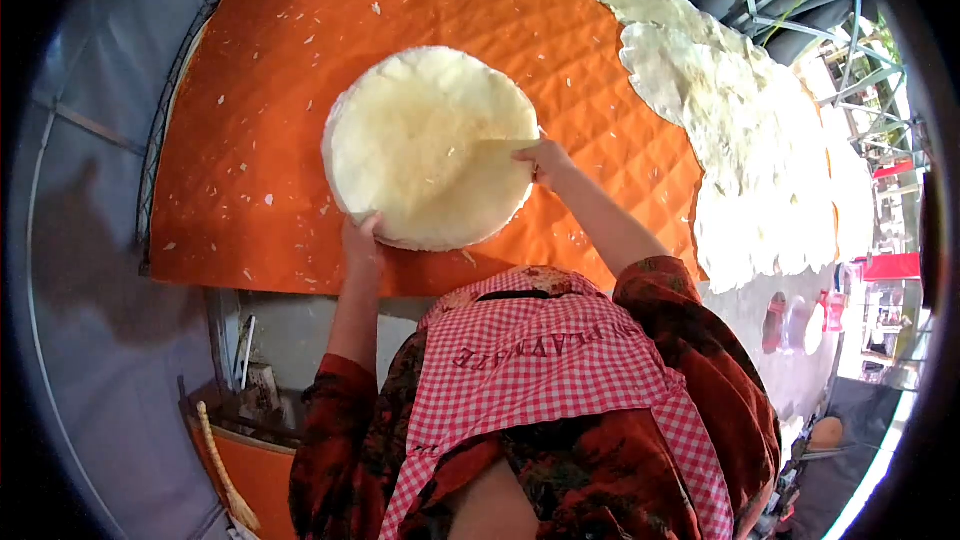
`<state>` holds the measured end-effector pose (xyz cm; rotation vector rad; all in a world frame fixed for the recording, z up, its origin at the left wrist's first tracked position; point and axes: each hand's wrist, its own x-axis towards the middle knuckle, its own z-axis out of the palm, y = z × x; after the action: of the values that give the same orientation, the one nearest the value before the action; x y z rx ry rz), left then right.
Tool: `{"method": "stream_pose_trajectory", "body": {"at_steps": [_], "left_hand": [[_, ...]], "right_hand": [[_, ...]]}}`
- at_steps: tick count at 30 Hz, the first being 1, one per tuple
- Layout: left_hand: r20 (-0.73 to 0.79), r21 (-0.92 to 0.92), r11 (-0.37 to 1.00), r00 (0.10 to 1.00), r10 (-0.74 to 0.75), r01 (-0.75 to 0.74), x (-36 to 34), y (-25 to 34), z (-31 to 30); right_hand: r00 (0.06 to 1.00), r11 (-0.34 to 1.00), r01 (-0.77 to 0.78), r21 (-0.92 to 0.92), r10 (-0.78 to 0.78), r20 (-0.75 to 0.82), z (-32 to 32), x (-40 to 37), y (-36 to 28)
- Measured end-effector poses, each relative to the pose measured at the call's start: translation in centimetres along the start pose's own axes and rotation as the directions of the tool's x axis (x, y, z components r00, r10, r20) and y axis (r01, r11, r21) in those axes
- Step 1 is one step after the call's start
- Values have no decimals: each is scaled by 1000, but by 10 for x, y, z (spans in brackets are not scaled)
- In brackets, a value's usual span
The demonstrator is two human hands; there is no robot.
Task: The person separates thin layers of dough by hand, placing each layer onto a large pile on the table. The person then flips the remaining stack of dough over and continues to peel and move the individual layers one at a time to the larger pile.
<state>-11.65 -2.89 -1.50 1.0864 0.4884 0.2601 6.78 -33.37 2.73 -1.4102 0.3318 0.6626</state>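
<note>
Head view: I record a stack of thin sheets (430, 145), round and pale, lying on the orange quilted mat (250, 140). Left hand (362, 240) clasps its near edge. Right hand (540, 158) pinches its top layer at the right rim. Spread sheets (760, 140) overlap the mat's right side.

We are in a small open-sided food workshop, the kind where thin flatbreads or rice sheets are made by hand. At 12 o'clock a quilted orange cloth (600, 60) covers the work surface, flecked with pale crumbs, and a stack of thin round sheets (430, 145) lies on it. From 1 to 3 o'clock more pale sheets (760, 160) lie spread in overlapping rows. We wear a red-checked apron (540, 360). At 2 o'clock metal frames (850, 50) and daylight show that it opens outdoors. A broom (225, 470) leans at 7 o'clock by grey sheeting (90, 340).
</note>
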Motion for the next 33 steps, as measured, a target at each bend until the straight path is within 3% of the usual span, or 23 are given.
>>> {"method": "stream_pose_trajectory", "body": {"at_steps": [2, 3, 7, 10, 12, 14, 19, 21, 22, 23, 24, 28, 30, 32, 33], "left_hand": [[-26, -22, 1000, 999, -20, 19, 1, -3, 3], [-36, 1, 1000, 999, -18, 18, 5, -5, 0], [-136, 42, 999, 991, -11, 17, 6, -1, 6], [-69, 207, 978, 998, 1, 13, 7, -4, -1], [-107, 292, 956, 994, 2, 30, 1, 7, 8], [-133, 348, 935, 991, -15, 61, -7, 7, 6], [-130, 532, 843, 991, -10, 78, -13, 19, 14], [-231, 687, 721, 912, 339, -94, -15, 11, 8], [-250, 759, 632, 826, 505, -157, -13, 17, 13], [-103, 832, 506, 833, 544, -227, -7, 27, 15], [46, 881, 370, 830, 556, -296, -11, 55, 26], [501, 864, -177, 775, 386, -471, 16, 86, 60], [507, 862, -188, 794, 336, -471, 53, 57, 40], [492, 870, -158, 814, 308, -467, 82, 16, 6], [470, 881, -210, 833, 293, -423, 79, 19, 12]], "right_hand": [[1000, 1000, -21, 16, 21, 15, -7, 11, 7], [994, 1000, -14, 27, 11, 106, -15, 20, 11], [1000, 997, -2, -74, 3, 13, 0, -5, -21], [999, 989, 17, -147, -20, -25, -14, 15, -3], [997, 964, -5, -268, -15, -72, -20, 32, 4], [998, 965, 13, -263, -28, -51, -24, 34, 9], [996, 931, -18, -364, -15, -89, -13, 14, -19], [993, 919, -29, -394, -17, -113, 0, -15, -38], [922, 763, 133, -632, -330, -204, 1, -16, -34], [758, 516, 202, -832, -620, -200, 0, -15, -29], [534, 221, 164, -961, -839, -102, -1, -14, -26], [539, -194, 232, -953, -790, 292, 30, -14, -27], [542, -303, 198, -932, -758, 362, 37, 0, -9], [644, -313, 246, -917, -654, 396, 25, 28, 22], [600, -306, 227, -924, -703, 381, 29, 25, 25]]}}
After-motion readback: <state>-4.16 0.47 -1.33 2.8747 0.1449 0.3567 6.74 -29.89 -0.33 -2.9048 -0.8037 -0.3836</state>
